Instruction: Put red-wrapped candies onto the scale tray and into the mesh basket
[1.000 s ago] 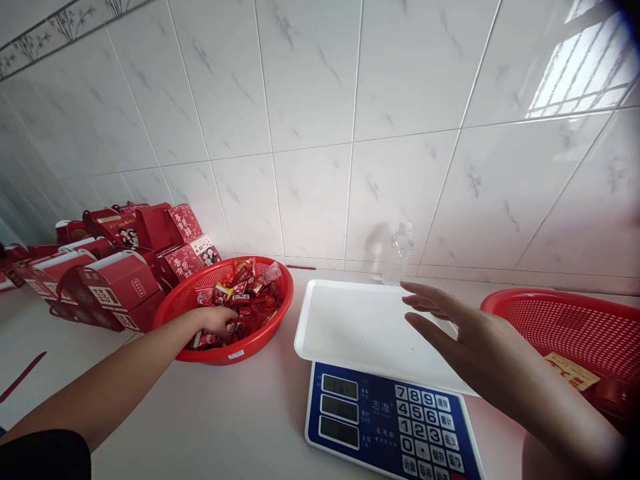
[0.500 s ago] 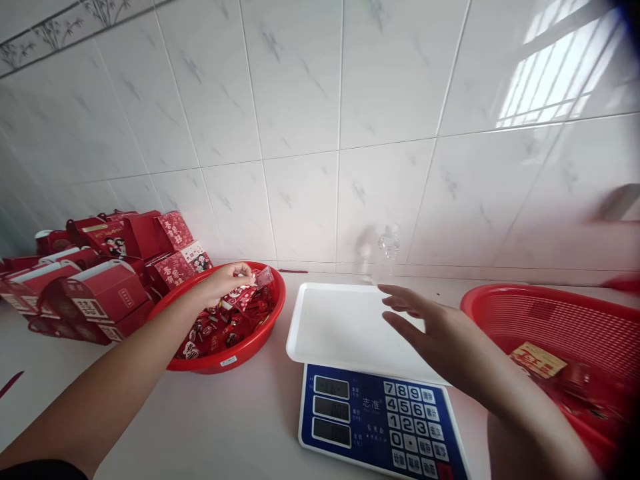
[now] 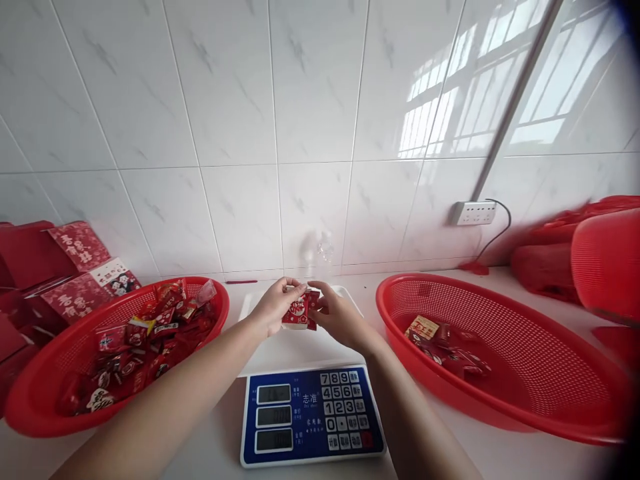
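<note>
Above the white pan [image 3: 273, 353] of a digital scale [image 3: 313, 417], both my hands meet at a small red candy packet [image 3: 297, 312] with white lettering. My left hand [image 3: 275, 307] pinches it from the left. From the right, the fingers of my right hand [image 3: 343, 319] close on its other side. On the left stands a red plastic basket [image 3: 30, 393] with many wrapped candies [image 3: 150, 340] in it. Another red basket [image 3: 530, 373] on the right holds a few packets [image 3: 450, 350], one of them yellow.
Red gift boxes [image 3: 75, 267] are piled at the far left. A clear plastic bottle [image 3: 325, 250] stands against the tiled wall behind the scale. A power strip [image 3: 475, 212] with a dark cable hangs on the wall. Red bags [image 3: 545, 260] lie at the far right.
My left hand has moved right from the left basket to above the scale, bringing the candy packet. My right hand has closed in on it. The view has turned to the right.
</note>
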Demonstrator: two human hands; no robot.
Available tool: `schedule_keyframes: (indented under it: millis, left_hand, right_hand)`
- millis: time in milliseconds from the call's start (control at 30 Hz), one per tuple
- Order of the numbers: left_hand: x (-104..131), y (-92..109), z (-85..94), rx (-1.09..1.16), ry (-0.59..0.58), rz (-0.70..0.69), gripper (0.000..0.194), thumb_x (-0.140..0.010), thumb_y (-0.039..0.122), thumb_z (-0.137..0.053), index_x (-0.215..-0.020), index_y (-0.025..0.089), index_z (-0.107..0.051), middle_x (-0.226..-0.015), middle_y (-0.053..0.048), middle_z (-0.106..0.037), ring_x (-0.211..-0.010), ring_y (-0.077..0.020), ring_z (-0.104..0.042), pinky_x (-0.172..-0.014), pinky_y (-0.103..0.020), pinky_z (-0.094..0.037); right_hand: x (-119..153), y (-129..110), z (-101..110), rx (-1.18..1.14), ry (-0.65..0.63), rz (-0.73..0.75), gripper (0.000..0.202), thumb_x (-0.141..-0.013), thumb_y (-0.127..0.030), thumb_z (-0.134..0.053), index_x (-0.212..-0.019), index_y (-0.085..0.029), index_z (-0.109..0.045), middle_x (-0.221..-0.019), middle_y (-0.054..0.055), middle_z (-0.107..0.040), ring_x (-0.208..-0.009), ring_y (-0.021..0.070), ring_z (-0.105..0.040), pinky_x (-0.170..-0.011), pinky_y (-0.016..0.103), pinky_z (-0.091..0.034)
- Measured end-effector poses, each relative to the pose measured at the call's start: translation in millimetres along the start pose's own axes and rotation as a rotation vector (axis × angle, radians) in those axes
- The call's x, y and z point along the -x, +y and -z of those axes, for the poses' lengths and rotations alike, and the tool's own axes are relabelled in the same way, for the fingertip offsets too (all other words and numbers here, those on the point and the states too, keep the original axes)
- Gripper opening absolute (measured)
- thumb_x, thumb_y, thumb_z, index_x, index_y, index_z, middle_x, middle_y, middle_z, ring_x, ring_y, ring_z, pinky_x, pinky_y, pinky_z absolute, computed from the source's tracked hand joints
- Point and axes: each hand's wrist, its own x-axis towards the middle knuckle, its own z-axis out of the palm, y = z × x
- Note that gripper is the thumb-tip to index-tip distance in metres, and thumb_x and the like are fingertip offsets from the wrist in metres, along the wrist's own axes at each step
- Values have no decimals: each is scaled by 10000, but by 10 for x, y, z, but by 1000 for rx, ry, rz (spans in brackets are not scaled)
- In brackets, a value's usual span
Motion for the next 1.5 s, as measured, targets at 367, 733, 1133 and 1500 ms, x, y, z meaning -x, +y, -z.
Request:
schedule_keyframes:
  millis: [367, 733, 1133, 1500]
  left_hand:
    - [-57, -71, 179, -162, 104, -89, 78, -787, 243, -580, -824, 181, -551, -824, -11, -569, -734, -113, -587, -694, -252, -469]
    - [28, -15, 302, -304, 86, -164, 184, -841, 317, -501, -983, 200, -501, -791, -17, -624, -629, -115, -611, -596, -260, -494]
    - [80, -77, 323, -516, 54, -184, 183, -788, 310, -546, -927, 207, -488, -757, 13, -617, -526, -87, -522, -502, -223, -414]
    - [-103, -173, 343, -654, 20, -137, 148, -783, 327, -515, -850, 195, -526, -840, -36, -654, -755, -163, -604, -682, -288, -461]
  right_hand:
    - [26, 58, 251, 180, 141, -132, 403, -814, -253, -477, -1216, -242, -467, -942, 52, -667, -810, 182, -625, -689, 300, -475]
    - [37, 115, 197, 281, -94, -86, 516, -821, -241, -482, -1335, -259, -435, -1092, 66, -650, -894, 187, -625, -761, 315, -474]
    - [69, -6, 161, 306, -23, -42, 493, -837, -323, -494, -1322, -247, -445, -1167, 77, -620, -990, 201, -589, -817, 338, -447]
    - [65, -80, -54, 439, -346, 224, 290, -782, -217, -540, -1046, -248, -658, -978, 59, -667, -1002, 230, -547, -853, 345, -392]
